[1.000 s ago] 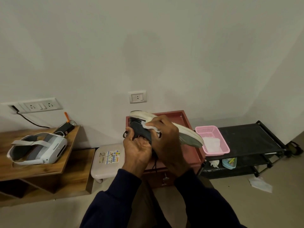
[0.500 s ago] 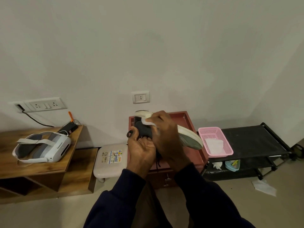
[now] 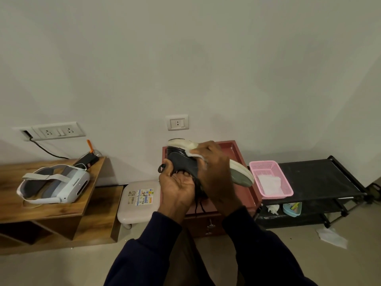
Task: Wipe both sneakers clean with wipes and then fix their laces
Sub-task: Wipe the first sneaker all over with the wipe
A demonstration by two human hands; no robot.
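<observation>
Left hand (image 3: 177, 182) is curling its fingers round the heel of the dark, white-soled sneaker (image 3: 180, 160). Right hand (image 3: 214, 168) is clamping a white wipe (image 3: 195, 155) against it. Wiping appears to be in progress, and the laces are awaiting fixing.

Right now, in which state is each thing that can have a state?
Dark sneaker with white sole: held in the air, sole uppermost.
Black laces: loose, hanging down.
Small white wipe: pressed on the sneaker near the heel.
Left hand: grips the sneaker.
Right hand: holds the wipe against the sneaker.
Pink plastic basket: open, with spare white wipes inside.
Crumpled white sheet: lying on the floor.
</observation>
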